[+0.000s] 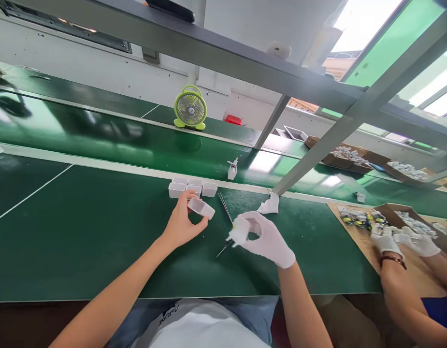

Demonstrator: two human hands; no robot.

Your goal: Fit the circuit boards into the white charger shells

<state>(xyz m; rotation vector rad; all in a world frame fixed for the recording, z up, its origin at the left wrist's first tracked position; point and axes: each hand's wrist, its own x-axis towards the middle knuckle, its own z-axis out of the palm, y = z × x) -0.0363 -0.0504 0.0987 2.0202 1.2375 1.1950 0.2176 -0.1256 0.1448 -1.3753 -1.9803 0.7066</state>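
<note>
Between thumb and fingers, my bare left hand [182, 222] holds a small white open box-shaped housing [201, 208], its hollow side showing. My right hand [268, 239], in a white glove, pinches a white plastic piece with small prongs [239, 231]. The two parts are apart, above the green bench. Several similar white housings [194, 186] stand in a cluster just beyond my left hand. A pair of tweezers [225, 208] lies between my hands, and another thin dark tool [224, 249] lies partly under the right-hand piece.
A crumpled white cloth or glove [269, 203] lies by a grey frame post [299, 166]. One white unit [232, 169] stands on the shiny green belt [136, 150], with a green fan [190, 108] beyond. At right, a co-worker's gloved hands [404, 241] work over cardboard near a parts box [411, 217].
</note>
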